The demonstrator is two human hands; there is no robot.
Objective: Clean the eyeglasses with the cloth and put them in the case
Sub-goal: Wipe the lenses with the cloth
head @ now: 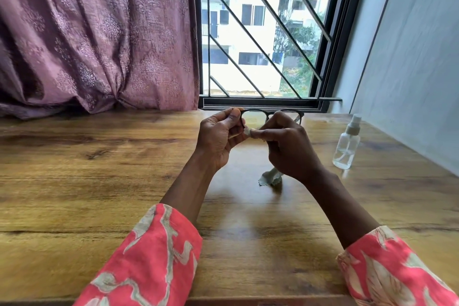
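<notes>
Both hands hold dark-framed eyeglasses above the wooden counter: left hand pinches the frame's left end, right hand pinches a pale cloth against a lens.

A wooden tabletop with a strong grain runs up to a window with a black frame and slanted black bars. Daylight comes in through it, and a pale apartment block and green trees show outside. A mauve patterned curtain hangs on the left; a plain pale wall stands on the right.
</notes>
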